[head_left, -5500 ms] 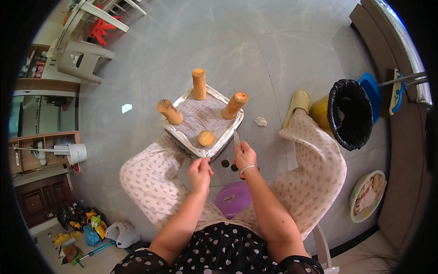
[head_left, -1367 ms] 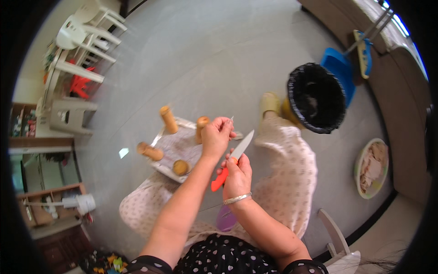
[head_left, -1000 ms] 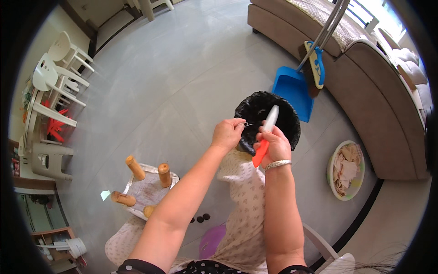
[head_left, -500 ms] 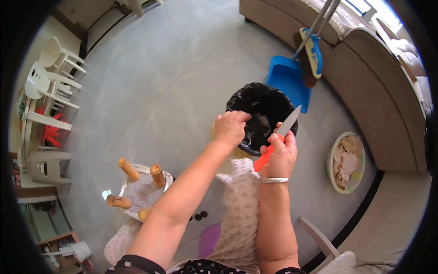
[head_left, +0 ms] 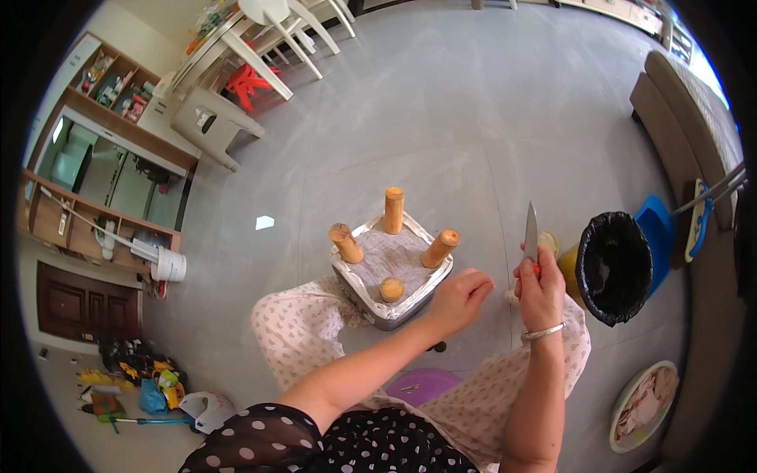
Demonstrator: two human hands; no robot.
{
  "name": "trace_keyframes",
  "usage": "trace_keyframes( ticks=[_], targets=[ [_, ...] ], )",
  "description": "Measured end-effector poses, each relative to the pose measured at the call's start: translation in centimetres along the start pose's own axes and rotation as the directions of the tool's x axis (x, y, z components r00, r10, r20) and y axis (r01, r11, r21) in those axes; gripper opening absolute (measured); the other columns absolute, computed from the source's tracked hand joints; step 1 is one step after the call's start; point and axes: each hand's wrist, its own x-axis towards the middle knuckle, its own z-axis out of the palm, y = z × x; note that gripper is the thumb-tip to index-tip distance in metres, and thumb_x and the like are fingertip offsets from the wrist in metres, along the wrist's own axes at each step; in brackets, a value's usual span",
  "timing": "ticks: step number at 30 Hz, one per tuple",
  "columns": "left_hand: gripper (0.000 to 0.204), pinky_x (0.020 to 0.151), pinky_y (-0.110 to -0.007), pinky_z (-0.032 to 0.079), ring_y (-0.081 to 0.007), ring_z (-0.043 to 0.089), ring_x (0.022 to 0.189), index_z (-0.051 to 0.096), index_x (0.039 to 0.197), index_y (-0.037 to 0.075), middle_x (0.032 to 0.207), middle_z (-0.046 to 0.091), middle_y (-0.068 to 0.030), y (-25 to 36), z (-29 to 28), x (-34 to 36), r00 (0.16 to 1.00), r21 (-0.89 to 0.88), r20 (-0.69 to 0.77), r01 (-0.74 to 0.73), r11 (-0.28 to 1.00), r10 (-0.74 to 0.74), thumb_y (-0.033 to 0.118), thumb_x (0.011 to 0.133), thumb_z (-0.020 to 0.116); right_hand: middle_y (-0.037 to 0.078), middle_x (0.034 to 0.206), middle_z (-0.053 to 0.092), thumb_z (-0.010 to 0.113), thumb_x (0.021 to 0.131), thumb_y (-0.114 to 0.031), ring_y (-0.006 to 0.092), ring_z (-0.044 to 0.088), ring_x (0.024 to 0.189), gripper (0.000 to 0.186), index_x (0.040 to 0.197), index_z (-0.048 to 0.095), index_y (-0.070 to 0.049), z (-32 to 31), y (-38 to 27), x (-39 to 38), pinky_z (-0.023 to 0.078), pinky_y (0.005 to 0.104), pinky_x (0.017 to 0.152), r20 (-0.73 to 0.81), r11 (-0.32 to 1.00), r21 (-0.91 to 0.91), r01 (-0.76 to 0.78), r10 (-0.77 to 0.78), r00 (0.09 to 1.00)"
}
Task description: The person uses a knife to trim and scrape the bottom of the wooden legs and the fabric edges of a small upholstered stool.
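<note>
In my right hand (head_left: 542,296), a knife (head_left: 531,229) with an orange-red handle is gripped, its blade pointing away from me. My left hand (head_left: 467,299) is closed beside it, fingers pressed together; whatever they may hold is hidden. Just left of that hand, an upturned stool (head_left: 386,264) sits in front of my knees. Its several short wooden legs (head_left: 394,209) point up, and a whitish wrap edges its grey underside. To the right of the knife stands a bin (head_left: 569,272) lined with a black bag (head_left: 615,236).
A blue dustpan (head_left: 654,229) and a broom (head_left: 696,225) stand behind the bin, near the sofa (head_left: 678,110). A basin (head_left: 613,430) of cloths is at lower right. A pale scrap (head_left: 264,222) lies on the floor. Something purple (head_left: 430,378) shows between my legs.
My view has swung left, so the stool is now central. My left hand has left the bin's opening and is near the stool. My right hand still holds the knife.
</note>
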Motion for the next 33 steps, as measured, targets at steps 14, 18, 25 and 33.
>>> trace_keyframes(
  ticks=[14, 18, 25, 33],
  targets=[
    [0.044, 0.064, -0.038, 0.052, -0.0225, 0.063, 0.074, 0.050, 0.097, 0.004, 0.091, 0.056, -0.0084, -10.4, -7.8, -9.6, 0.235, -0.862, 0.141, 0.507, -0.002, -0.962, 0.048, 0.089, 0.055, 0.009, 0.070, 0.057, 0.051, 0.089, -0.009, 0.0160, 0.054, 0.059, 0.017, 0.103, 0.058, -0.002, 6.3, 2.4, -0.1, 0.045, 0.0303, 0.058, 0.139, 0.935, -0.355, -0.002, 0.055, 0.989],
    [0.065, 0.076, -0.043, 0.055, -0.0287, 0.064, 0.082, 0.047, 0.103, -0.004, 0.093, 0.057, -0.0135, -12.0, -6.5, -10.0, 0.291, -0.912, 0.356, 0.317, -0.262, -0.888, 0.056, 0.084, 0.059, 0.014, 0.073, 0.057, 0.051, 0.090, -0.010, 0.0248, 0.057, 0.065, 0.018, 0.105, 0.058, -0.003, 6.3, 4.1, 0.5, 0.046, 0.0346, 0.062, 0.201, 0.900, -0.425, 0.094, -0.007, 0.980],
    [0.042, 0.082, -0.042, 0.055, -0.0314, 0.057, 0.099, 0.047, 0.112, 0.002, 0.104, 0.054, -0.0181, -10.1, -6.2, -5.9, 0.309, -0.868, 0.458, -0.048, -0.494, -0.834, 0.035, 0.090, 0.060, 0.018, 0.080, 0.061, 0.053, 0.087, -0.010, 0.0350, 0.059, 0.075, 0.019, 0.104, 0.057, -0.001, 6.3, 4.3, 0.6, 0.047, 0.0396, 0.067, 0.247, 0.857, -0.487, 0.167, -0.048, 0.968],
    [0.035, 0.073, -0.034, 0.055, -0.0267, 0.055, 0.090, 0.046, 0.106, -0.002, 0.099, 0.051, -0.0161, -10.9, -7.5, -8.2, 0.351, -0.819, 0.442, -0.217, -0.531, -0.825, 0.012, 0.080, 0.064, 0.021, 0.092, 0.059, 0.054, 0.087, -0.013, 0.0394, 0.057, 0.079, 0.024, 0.106, 0.057, 0.002, 4.8, 4.9, 2.1, 0.046, 0.0427, 0.071, 0.038, 0.809, -0.559, 0.180, -0.192, 0.981]
  ],
)
